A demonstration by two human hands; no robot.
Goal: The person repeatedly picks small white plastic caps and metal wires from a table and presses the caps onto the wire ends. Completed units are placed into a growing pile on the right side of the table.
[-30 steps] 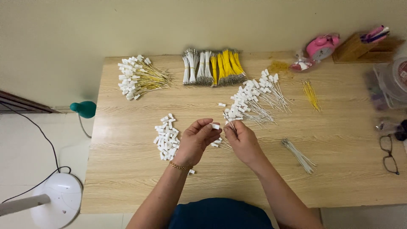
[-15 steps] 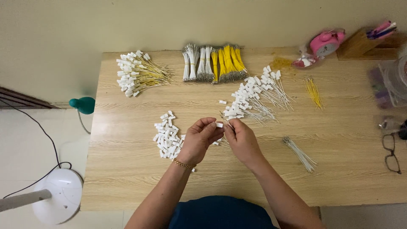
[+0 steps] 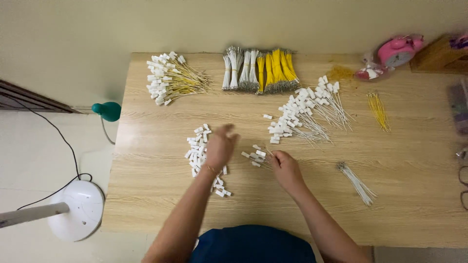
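Observation:
My left hand (image 3: 220, 145) hovers over a pile of small white plastic connectors (image 3: 199, 146) on the wooden table (image 3: 156, 195), fingers spread and slightly blurred, with nothing seen in it. My right hand (image 3: 284, 167) rests at the table's middle, fingers pinched on a thin wire beside a few finished white-tipped wires (image 3: 256, 155). Farther back lies a big heap of white-tipped silver wires (image 3: 304, 113).
Yellow wires with white tips (image 3: 170, 80) lie at the back left. Bundles of silver and yellow wires (image 3: 258, 70) lie at the back centre. Loose yellow wires (image 3: 378, 109), bare silver wires (image 3: 357, 182), a pink object (image 3: 397, 51), eyeglasses (image 3: 462, 182) and a white lamp base (image 3: 75, 210) surround the work area.
My hands were together at the centre. My left hand has moved left to the pile of white connectors; my right hand has lowered slightly toward the table.

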